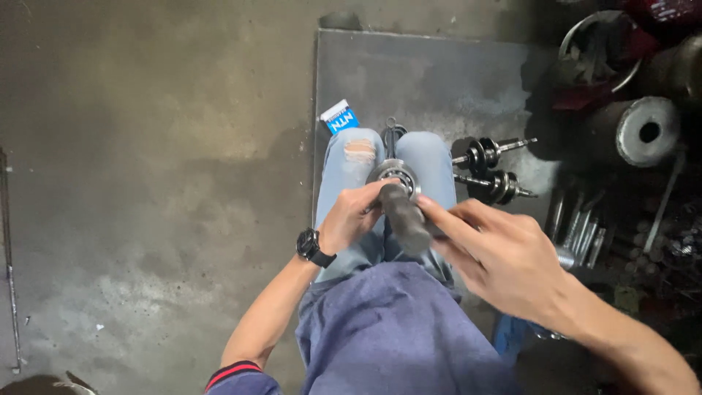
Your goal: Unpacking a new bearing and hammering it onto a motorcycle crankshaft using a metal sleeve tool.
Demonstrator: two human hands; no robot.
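Right hand (504,267) fills the near corner of the view, fingers spread loosely, index tip touching the dark cylindrical metal shaft (404,216) but not gripping it. Under everything lies the stained grey concrete floor (146,183), then the flat grey steel plate (424,73) the person is seated on. At the plate's right edge sits a heavy rusty steel cylinder with a bored hole (643,132), and nearer, two dark armature shafts with windings (491,170), one behind the other. On the plate's left edge rests a small blue and white carton (341,117).

Left hand (352,217), black wristwatch (310,246) at its wrist, curls narrow around the shaft's far end. There the round silver ball bearing (394,178) rides, over knees in pale ripped jeans (365,157).

The risk, as I judge it: with only one hand closed, the shaft could roll off the lap and drop onto the plate. A fingertip near the bearing's bore could get pinched. I can't tell whether the bearing sits square; if cocked, it may jam.
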